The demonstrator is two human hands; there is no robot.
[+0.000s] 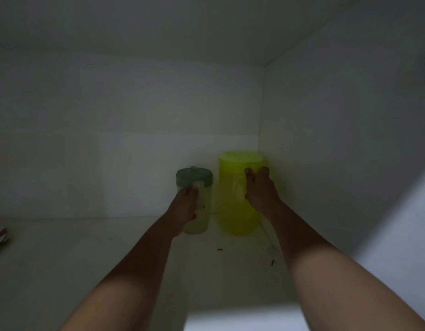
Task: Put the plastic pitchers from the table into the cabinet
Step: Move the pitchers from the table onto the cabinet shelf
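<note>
Now, step: setting both pitchers down at the back right of the cabinet shelf (111,254).
Left hand (184,206): closed around the small pitcher (197,204), green lid on.
Right hand (260,189): wrapped on the yellow pitcher (233,201), near the corner.
Advice: check both bases sit flat (light is dim), then let go gently, keeping them apart.
</note>
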